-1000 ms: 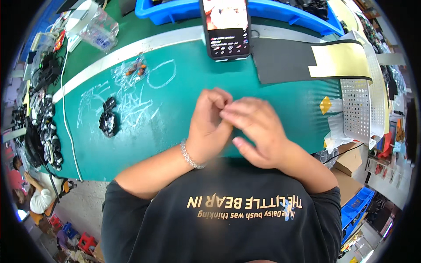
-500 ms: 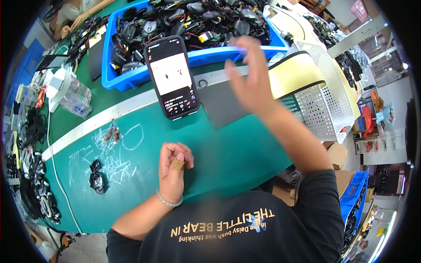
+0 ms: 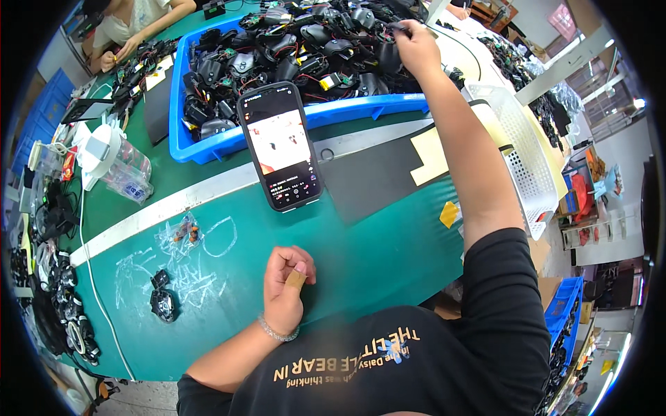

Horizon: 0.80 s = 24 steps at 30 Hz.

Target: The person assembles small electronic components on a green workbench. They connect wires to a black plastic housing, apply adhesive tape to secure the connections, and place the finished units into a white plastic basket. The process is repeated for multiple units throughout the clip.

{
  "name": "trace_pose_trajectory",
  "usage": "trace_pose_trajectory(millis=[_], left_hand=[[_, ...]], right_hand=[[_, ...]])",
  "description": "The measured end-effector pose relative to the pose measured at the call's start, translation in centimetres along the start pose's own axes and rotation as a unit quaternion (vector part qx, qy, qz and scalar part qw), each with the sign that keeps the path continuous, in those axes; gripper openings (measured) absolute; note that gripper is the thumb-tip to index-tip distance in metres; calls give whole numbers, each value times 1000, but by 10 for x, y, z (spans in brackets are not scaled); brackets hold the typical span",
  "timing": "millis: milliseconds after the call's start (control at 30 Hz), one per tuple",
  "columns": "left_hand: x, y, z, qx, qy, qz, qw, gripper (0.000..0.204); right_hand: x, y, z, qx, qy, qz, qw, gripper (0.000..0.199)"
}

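Note:
My right hand (image 3: 420, 52) reaches over the far right of a large blue bin (image 3: 333, 109), its fingers closed on a small black part (image 3: 398, 28). The bin is heaped with black plastic housings (image 3: 288, 69) with red wires and circuit boards. My left hand (image 3: 286, 291) rests near the table's front edge with fingers curled and nothing visible in them; a brown bandage (image 3: 295, 279) wraps its thumb. Ahead of it a black smartphone (image 3: 281, 149) leans against the bin, its screen lit. A lone black housing (image 3: 164, 303) lies on the green table, left of my left hand.
A dark grey mat (image 3: 368, 184) lies right of the phone, near a white perforated basket (image 3: 531, 177). Small orange-brown pieces (image 3: 186, 234) lie among chalk marks. A clear lidded jug (image 3: 125, 163) stands left. Another person's hands (image 3: 114, 57) work at the far left.
My right hand has moved farther away, from above the mat to the bin's far right, and closed on a black part. My left hand stays curled. The phone's screen picture has changed.

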<state>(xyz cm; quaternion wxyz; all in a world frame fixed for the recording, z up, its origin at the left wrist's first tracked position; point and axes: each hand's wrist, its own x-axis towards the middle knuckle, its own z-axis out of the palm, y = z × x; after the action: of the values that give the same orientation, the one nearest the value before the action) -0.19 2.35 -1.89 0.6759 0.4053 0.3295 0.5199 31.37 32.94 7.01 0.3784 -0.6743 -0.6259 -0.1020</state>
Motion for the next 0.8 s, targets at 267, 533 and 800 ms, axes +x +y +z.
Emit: trace_pose_trajectory(millis=[267,533,800], left_hand=[[1,-3,1,2,8,5,1000,8],[1,-6,-4,-17,-11,19,1000,20],[0,-2,-8,-147,-128,-25,980,44]], right_hand=[[-43,-85,-89,661,-30,89,745,22],[-187,-134,-118,746,-307,140,575,35],[-278,-151,-106,684,-400,294,534,25]])
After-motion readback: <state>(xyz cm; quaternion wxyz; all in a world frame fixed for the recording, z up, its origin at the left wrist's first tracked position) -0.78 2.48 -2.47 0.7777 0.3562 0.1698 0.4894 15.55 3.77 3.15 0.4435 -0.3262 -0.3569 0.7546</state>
